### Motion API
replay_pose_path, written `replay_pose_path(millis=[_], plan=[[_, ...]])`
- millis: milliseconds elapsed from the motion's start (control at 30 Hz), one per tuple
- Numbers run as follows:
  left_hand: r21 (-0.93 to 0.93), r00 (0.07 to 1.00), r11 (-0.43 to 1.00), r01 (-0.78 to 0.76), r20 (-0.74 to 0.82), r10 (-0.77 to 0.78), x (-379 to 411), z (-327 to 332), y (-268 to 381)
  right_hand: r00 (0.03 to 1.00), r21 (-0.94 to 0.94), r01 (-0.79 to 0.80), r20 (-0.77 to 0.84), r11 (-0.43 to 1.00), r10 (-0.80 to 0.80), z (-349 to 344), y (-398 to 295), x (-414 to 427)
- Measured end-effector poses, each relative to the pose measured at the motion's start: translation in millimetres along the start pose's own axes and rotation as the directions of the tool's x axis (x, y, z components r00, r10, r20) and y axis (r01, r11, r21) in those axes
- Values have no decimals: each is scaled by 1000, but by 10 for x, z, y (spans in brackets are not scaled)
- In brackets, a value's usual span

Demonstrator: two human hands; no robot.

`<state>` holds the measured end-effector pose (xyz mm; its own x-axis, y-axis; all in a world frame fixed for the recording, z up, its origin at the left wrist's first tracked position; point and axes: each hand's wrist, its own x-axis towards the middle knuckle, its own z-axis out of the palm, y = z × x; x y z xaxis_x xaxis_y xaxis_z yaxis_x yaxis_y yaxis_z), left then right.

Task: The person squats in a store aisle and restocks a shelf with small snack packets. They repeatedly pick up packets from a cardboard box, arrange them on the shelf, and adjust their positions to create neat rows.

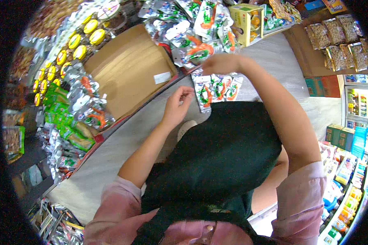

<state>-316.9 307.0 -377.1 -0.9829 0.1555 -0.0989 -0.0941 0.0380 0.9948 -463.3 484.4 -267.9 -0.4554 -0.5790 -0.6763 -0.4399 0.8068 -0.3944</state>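
My left hand (178,102) is raised beside the shelf edge, its fingers loosely curled with nothing visible in them. Farther forward, my right hand (220,63) is blurred and reaches left across the shelf's front edge. Its fingertips are close to a pile of silver foil packets (199,50) printed in orange and green. More packets of the same kind (216,88) are just below the right hand, above my dark apron (214,147). Whether the right fingers grip any of them cannot be made out.
A brown cardboard surface (132,67) spans the shelf between silver packets and green packages (66,113). Yellow-lidded jars (79,52) stand behind. A yellow box (245,24) sits beyond the pile. Bagged goods (337,43) and a lit drinks cooler (360,102) are at the right.
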Motion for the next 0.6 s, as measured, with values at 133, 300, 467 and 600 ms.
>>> replay_pose_path(millis=[133, 300, 467, 600], plan=[[121, 938, 930, 347, -47, -344, 369, 474, -1086, 963, 277, -247, -32, 929, 266, 746, 999, -321], [228, 833, 805, 547, -242, -498, 635, 808, -1849, 812, 855, -237, -86, 460, 578, 1954, 1779, -64], [179, 792, 793, 583, -345, -504, 736, 1041, -1953, 609, 772, -309, -289, 556, 739, 2472, 1658, 498], [150, 711, 733, 664, -429, -556, 782, 1180, -1961, 429, 820, -288, -352, 495, 832, 2589, 1626, 669]])
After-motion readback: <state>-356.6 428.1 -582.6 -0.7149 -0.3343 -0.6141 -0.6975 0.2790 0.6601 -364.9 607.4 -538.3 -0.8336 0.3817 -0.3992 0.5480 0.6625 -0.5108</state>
